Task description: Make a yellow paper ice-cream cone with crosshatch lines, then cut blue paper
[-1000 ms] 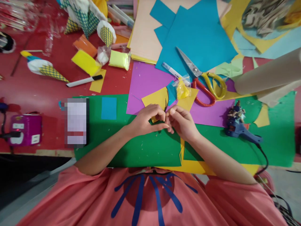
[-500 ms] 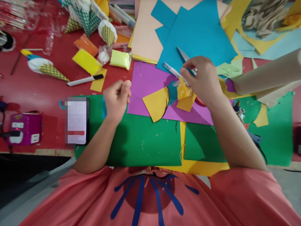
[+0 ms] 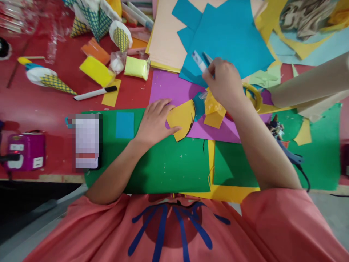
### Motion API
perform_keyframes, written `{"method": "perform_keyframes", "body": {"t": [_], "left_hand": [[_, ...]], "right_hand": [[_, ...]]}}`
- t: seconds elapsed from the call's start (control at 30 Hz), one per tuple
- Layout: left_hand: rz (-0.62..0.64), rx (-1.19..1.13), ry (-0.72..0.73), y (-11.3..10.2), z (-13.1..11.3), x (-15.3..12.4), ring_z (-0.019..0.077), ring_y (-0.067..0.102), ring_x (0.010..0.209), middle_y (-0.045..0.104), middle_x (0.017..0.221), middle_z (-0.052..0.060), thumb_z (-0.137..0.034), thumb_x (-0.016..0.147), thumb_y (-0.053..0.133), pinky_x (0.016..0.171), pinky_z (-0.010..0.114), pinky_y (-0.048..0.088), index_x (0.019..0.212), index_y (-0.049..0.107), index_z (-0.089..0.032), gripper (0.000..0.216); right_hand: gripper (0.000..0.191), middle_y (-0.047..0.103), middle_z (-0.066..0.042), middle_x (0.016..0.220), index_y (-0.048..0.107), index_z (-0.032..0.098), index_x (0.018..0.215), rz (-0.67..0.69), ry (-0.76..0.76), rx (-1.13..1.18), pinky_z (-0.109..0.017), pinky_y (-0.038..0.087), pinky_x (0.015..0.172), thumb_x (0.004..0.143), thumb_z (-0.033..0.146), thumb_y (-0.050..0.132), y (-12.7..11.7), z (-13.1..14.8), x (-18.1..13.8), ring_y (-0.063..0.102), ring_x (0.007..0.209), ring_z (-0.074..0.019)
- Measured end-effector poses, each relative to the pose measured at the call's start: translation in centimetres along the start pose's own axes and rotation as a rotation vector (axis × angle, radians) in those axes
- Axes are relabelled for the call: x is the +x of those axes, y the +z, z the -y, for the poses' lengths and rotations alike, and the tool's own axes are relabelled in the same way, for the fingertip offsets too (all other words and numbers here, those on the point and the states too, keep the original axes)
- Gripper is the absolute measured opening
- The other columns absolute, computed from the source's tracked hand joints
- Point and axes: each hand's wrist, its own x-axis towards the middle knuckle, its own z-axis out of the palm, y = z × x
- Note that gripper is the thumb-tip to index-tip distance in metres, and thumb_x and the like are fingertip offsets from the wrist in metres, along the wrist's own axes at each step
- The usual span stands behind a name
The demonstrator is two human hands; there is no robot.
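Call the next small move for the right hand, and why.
Probably bring the pen-like stick in the right hand down to the yellow paper piece. The left hand lies flat on that piece's edge, pinning it on the purple sheet, and the stick is lifted above the blue paper.

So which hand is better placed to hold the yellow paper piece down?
Left. The left hand already lies flat on the yellow paper piece, while the right hand is up by the blue sheet, gripping a white pen-like tool.
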Motion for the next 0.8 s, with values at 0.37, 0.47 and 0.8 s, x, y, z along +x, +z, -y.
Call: {"method": "perform_keyframes", "body": {"t": [0.37, 0.47, 0.8], "left_hand": [[-0.189, -0.338, -0.095, -0.1, 0.7, 0.2, 0.0157, 0.059, 0.084, 0.063, 0.090, 0.000, -0.022, 0.074, 0.067, 0.076, 0.032, 0.047, 0.076, 0.049, -0.021, 0.018], [-0.388, -0.361, -0.131, -0.3, 1.0, 0.2, 0.0127, 0.058, 0.072, 0.061, 0.080, -0.002, -0.026, 0.082, 0.059, 0.066, 0.027, 0.047, 0.085, 0.054, -0.023, 0.007], [-0.472, -0.217, -0.017, -1.1, 0.2, -0.2, 0.0163, 0.058, 0.106, 0.062, 0.108, 0.004, -0.031, 0.094, 0.041, 0.094, 0.031, 0.046, 0.112, 0.062, -0.027, 0.028]], "right_hand": [[0.006, 0.051, 0.001, 0.080, 0.042, 0.031, 0.089, -0.342, -0.016, 0.936, -0.028, 0.037, 0.054, 0.095, 0.034, 0.040, -2.1, -0.8, -7.3, 0.046, 0.055, -0.0118], [0.006, 0.048, 0.001, 0.072, 0.044, 0.028, 0.090, -0.487, 0.011, 0.986, -0.029, 0.033, 0.051, 0.094, 0.030, 0.040, -2.6, -1.7, -8.4, 0.044, 0.053, -0.0119], [0.055, 0.057, 0.000, 0.060, 0.061, 0.023, 0.115, 0.069, 0.131, 0.175, -0.026, 0.029, 0.045, 0.072, 0.058, 0.065, -1.8, -2.2, -14.2, 0.049, 0.049, -0.0131]]}}
